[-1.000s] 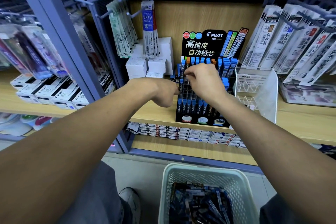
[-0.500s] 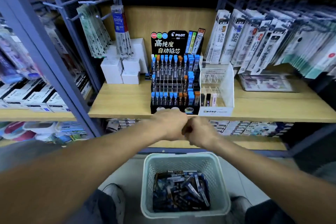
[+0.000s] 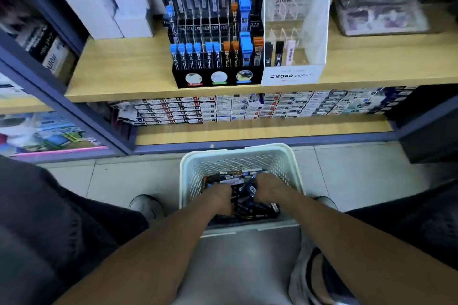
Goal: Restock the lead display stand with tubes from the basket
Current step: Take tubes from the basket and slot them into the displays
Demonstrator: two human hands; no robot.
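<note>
The left hand point(image 3: 219, 195) and the right hand point(image 3: 269, 187) are reaching into the pale perforated basket point(image 3: 192, 176) on the floor, fingers buried among dark tubes point(image 3: 244, 199) — whether either is gripping anything I cannot tell. Above, the black lead display stand point(image 3: 215, 32) is showing blue and orange caps; beside it — a clear rack point(image 3: 293, 75) reading "MONO".

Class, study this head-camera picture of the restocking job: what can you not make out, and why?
Head view only:
- Fingers of left hand and right hand: buried among the tubes in the basket, so any grip is unreadable.
- Top of the lead display stand: cut off by the upper edge.
- Boxes on the lower shelf: print too small and blurred.
</note>
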